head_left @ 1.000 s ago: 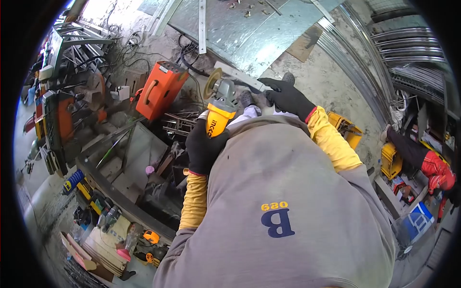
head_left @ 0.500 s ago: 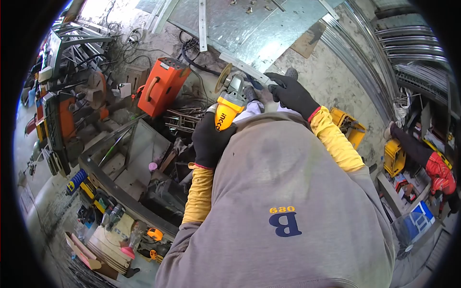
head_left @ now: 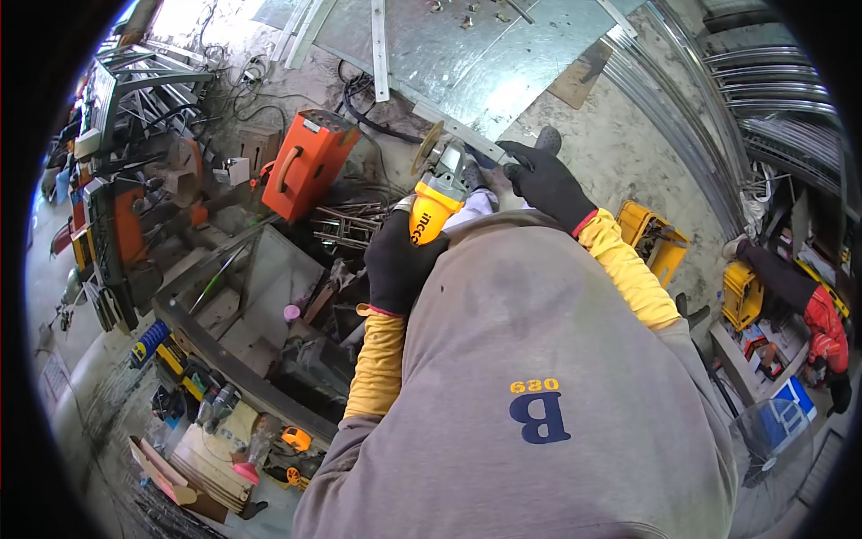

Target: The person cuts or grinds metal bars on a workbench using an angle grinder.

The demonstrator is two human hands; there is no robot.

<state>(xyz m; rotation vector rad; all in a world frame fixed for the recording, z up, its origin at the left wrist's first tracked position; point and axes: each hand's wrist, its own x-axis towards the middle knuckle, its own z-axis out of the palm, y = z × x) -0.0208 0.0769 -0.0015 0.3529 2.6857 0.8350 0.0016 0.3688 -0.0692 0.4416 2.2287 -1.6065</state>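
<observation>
My left hand (head_left: 398, 265), in a black glove, is wrapped round the yellow body of an angle grinder (head_left: 434, 208). The grinder's worn disc (head_left: 428, 148) points up and away from me, beside a flat metal bar (head_left: 462, 133). At the near end of that bar, the gloved fingers of my right hand (head_left: 549, 184) are closed on it. The bar slants away to the left, toward the edge of a large metal sheet (head_left: 485, 54). My left fingertips are partly hidden behind the grinder.
An orange machine with a handle (head_left: 310, 162) stands left of the grinder. Below it is a dark metal frame (head_left: 233, 368) full of scrap. Long metal tubes (head_left: 673, 99) lie at right, near a yellow stand (head_left: 653, 241). Another person in red (head_left: 824, 328) is at far right.
The view has shifted slightly. Both hands keep their holds, and the grinder and its disc sit a little nearer the bar and my right hand.
</observation>
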